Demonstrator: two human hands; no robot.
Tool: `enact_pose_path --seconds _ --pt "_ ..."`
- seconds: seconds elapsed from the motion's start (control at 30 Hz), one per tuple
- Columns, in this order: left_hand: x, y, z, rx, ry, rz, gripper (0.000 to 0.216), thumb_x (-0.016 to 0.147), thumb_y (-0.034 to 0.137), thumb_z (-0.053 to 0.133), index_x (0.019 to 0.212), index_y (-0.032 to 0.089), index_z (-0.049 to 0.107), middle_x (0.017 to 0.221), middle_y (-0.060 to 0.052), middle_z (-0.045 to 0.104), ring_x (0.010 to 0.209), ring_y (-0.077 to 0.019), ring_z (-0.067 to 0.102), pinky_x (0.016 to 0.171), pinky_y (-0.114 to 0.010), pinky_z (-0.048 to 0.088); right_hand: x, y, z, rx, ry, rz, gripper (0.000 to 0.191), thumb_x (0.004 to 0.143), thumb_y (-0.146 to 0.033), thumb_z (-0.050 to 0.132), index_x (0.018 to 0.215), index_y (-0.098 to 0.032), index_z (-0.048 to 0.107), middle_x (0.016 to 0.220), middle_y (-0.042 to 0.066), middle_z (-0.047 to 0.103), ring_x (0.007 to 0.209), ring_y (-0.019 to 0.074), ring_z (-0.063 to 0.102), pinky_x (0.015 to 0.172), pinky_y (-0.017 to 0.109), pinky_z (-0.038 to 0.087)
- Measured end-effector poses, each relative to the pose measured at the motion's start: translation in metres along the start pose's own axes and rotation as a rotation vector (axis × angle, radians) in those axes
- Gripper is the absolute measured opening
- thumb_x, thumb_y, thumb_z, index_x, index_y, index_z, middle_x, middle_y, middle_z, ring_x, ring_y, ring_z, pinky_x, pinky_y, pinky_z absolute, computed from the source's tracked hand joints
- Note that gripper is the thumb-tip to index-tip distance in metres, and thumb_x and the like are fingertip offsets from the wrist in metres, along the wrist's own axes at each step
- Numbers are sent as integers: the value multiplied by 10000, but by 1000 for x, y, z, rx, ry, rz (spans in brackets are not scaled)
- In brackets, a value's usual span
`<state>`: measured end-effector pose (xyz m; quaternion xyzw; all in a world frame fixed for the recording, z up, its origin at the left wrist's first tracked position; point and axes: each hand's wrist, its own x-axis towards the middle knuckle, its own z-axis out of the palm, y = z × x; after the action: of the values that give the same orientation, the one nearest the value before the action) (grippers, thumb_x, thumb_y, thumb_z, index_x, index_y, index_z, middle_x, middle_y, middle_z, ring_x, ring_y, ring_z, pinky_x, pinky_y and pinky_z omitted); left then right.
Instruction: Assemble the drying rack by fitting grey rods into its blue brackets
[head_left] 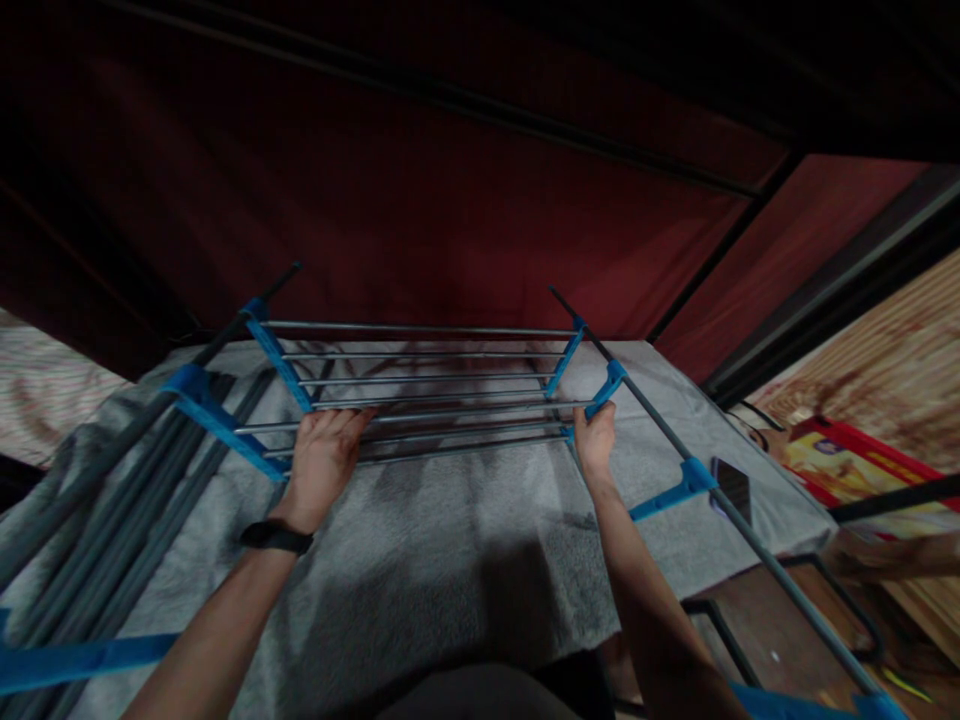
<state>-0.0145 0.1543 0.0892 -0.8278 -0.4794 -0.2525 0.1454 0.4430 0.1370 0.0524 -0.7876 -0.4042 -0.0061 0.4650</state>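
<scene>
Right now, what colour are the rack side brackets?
The rack side brackets are blue, seen best in the head view.

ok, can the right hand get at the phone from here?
Probably, but not straight across: the right hand is at a blue bracket, and the grey pole runs between that hand and the phone.

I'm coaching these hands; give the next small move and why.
Perhaps have the right hand press the blue bracket leftward against the rods while the left hand steadies them: the right hand is at that bracket, and the left lies over the rods.
</scene>
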Motion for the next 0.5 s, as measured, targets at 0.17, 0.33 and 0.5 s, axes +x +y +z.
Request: enact_pose_path --seconds 0.17,0.33,0.5 --pt "0 -1 2 -14 -11 -3 458 952 121 381 1296 161 681 880 -105 709 894 -309 628 840 -443 431 -1 -3 -2 -8 -10 3 339 875 -517 481 1065 -243 417 1005 81 576 991 268 577 938 445 471" --pt "0 0 0 -32 -23 -14 469 960 130 363 1302 178 680 872 -108 714 878 -314 630 818 -451 431 -2 -6 -5 -10 -23 3 330 870 -491 466 1072 -234 425 1041 109 597 997 273 576 953 451 468" --pt "-2 -4 5 -14 9 4 456 974 142 361 1296 174 682 887 -104 720 879 -309 635 817 -449 434 -3 -8 -5 -43 -16 8 362 865 -506 463 1086 -224 419 1035 109 600 1003 291 603 951 476 488"
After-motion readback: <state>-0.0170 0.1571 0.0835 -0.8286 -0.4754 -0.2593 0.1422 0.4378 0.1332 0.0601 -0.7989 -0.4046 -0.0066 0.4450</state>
